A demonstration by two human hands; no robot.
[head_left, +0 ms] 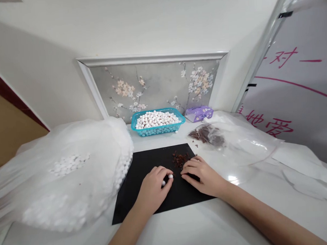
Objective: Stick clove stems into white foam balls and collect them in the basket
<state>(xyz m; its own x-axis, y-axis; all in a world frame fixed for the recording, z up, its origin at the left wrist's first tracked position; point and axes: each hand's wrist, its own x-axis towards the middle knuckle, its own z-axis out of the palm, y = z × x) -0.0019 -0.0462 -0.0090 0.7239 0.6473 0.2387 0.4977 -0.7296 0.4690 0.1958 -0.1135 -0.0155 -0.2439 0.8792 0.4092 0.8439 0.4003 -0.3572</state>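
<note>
My left hand (154,186) is over the black mat (143,163), with a small white ball (170,176) pinched between thumb and forefinger. A second white ball (163,183) shows in the hollow of that hand, under the curled fingers; whether it is gripped or lies on the mat, I cannot tell. My right hand (199,173) rests at the mat's right side, its thumb and fingertips drawn together. Whatever lies between those fingertips is too small to make out. Just beyond them is a little heap of reddish-brown dried bits (179,159).
A blue plastic basket (158,130) full of white balls stands at the back. On the left bulges a large translucent bag (99,150) of white balls. To the right lie a clear bag (207,135) with brown bits and a purple packet (199,113). A wall stands close behind.
</note>
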